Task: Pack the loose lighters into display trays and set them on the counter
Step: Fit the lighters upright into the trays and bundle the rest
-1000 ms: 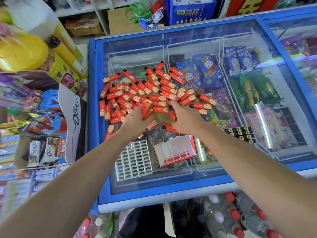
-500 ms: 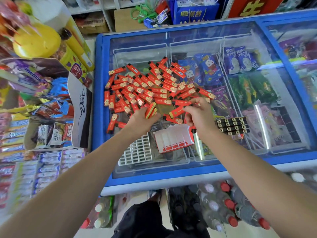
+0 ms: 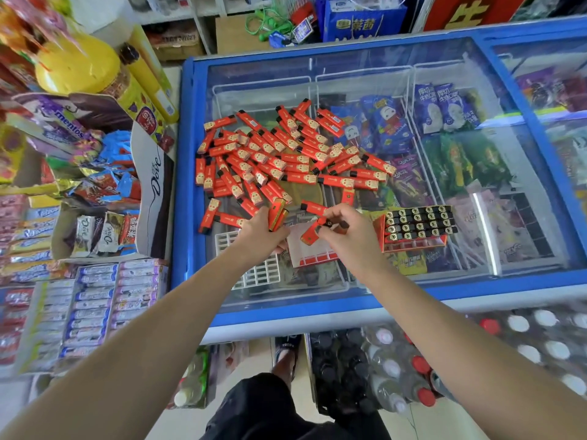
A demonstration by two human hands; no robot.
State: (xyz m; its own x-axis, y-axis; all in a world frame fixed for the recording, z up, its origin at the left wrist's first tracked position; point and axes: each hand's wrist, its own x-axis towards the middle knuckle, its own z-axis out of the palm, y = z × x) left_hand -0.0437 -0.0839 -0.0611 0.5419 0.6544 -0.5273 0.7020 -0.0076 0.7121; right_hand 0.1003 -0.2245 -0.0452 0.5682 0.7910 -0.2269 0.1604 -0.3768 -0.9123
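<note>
Shop freezer lid (image 3: 444, 290), red lighters (image 3: 279, 154) heaped, candy shelves (image 3: 79, 217) left

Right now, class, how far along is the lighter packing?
Done: one filled tray sits on the freezer lid. In hand: the left hand grips several lighters; the right hand pinches one lighter over an empty tray. Left: the big loose pile.

Bright, even shop light, colours punchy and saturated.
Soft glare streaks across the freezer lid (image 3: 460, 74), with one hard white reflection bar at its right. Shadows barely register. Wide-angle bending curves the freezer's blue frame; the yellow bottle (image 3: 76, 68) and snack packets at the left edge smear into blur, and the centre stays fairly sharp.
</note>
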